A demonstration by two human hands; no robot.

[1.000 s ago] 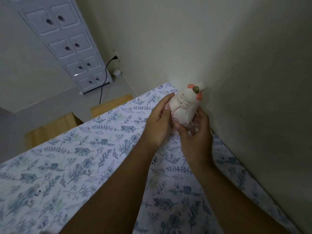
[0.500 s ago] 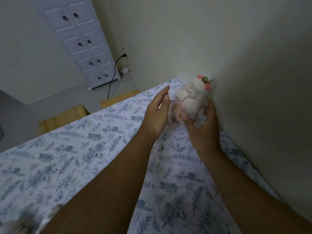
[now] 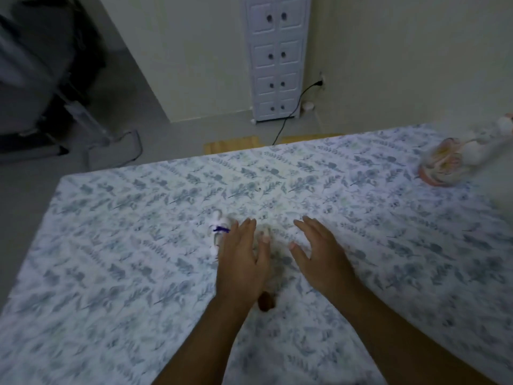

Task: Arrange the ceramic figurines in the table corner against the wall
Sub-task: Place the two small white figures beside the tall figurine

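A white and pink ceramic figurine (image 3: 455,159) stands at the table's far right corner against the wall, blurred. Both my hands hover over the middle of the floral tablecloth (image 3: 138,245). My left hand (image 3: 244,257) is open with fingers apart. Just beyond its fingertips lies a small white figurine (image 3: 218,227) with a dark blue band. My right hand (image 3: 322,251) is open too, holding nothing. Between and under my hands sits a blurred object with a brown part (image 3: 267,300), mostly hidden by my left hand.
Beyond the table's far edge stand wooden stools (image 3: 230,144), a white drawer cabinet (image 3: 276,59) and a black cable (image 3: 291,112) plugged into the wall. Dark furniture (image 3: 41,79) fills the left background. The wall runs along the table's right side.
Both hands let go of the white and pink figurine in the corner and moved back to the table's middle. The view swung left, so the corner sits at the right edge.
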